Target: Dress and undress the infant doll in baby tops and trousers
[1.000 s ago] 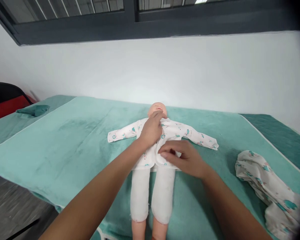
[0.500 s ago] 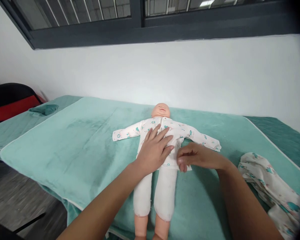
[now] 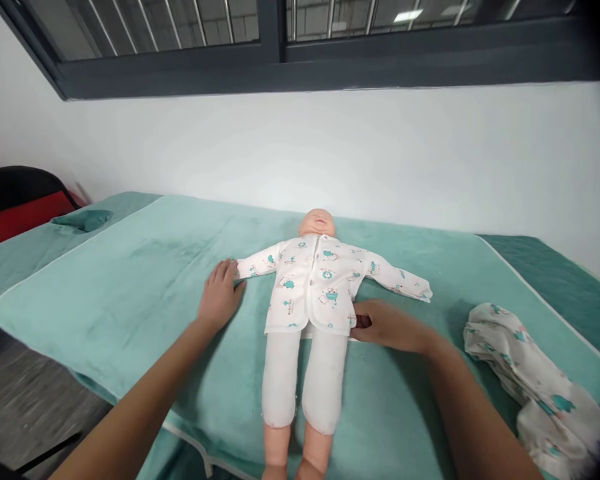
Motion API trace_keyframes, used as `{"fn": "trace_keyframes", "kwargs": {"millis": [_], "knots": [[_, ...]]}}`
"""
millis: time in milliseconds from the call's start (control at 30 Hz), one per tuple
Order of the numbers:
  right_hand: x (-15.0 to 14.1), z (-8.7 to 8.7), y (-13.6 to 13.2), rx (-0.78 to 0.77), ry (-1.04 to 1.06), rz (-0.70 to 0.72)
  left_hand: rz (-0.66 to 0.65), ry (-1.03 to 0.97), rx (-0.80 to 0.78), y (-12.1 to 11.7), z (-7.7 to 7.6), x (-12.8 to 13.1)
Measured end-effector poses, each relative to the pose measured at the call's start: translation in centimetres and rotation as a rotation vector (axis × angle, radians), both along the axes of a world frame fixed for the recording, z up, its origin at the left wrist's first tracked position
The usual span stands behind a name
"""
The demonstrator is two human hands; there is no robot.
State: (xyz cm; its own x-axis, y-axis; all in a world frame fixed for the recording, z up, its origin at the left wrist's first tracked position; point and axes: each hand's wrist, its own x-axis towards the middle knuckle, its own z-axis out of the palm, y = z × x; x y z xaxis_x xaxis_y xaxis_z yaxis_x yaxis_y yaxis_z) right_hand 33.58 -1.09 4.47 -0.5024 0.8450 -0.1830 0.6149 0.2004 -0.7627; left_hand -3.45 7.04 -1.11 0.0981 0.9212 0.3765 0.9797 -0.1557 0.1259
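A baby doll lies on its back with its arms stretched out to both sides. It wears a white baby shirt printed with small green figures, whose front panels meet down the middle. My left hand rests at the cuff of the sleeve on the left, fingers extended and thumb apart. At the shirt's lower right edge, my right hand has its fingers curled and pinched on the cloth; the fingertips are partly hidden. The doll's white padded thighs show below the hem.
Green cloth covers the bed. Crumpled printed clothing lies on the right. A white wall and a dark-framed window are behind. At the far left is a black and red chair.
My left hand has moved from the shirt's chest out to the left cuff. The shirt front now lies smooth and uncovered. My right hand stays at the right hem, now holding its edge.
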Motion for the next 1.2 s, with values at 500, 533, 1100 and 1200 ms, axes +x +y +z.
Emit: {"fn": "trace_keyframes", "kwargs": {"millis": [500,533,1100,1200], "knots": [[4.1,-1.8,2.3,0.288,0.379,-0.790,0.097,0.134,-0.055,4.3,0.8,-2.0],[4.0,-2.1,2.5,0.342,0.436,-0.864,0.123,0.128,-0.041,4.2,0.8,-2.0],[-1.7,-1.9,4.1,0.668,0.379,-0.635,0.225,-0.054,0.040,4.1,0.6,-1.7],[-4.0,0.7,5.8,0.558,0.368,-0.631,0.240,-0.112,0.031,4.0,0.9,-1.8]]}}
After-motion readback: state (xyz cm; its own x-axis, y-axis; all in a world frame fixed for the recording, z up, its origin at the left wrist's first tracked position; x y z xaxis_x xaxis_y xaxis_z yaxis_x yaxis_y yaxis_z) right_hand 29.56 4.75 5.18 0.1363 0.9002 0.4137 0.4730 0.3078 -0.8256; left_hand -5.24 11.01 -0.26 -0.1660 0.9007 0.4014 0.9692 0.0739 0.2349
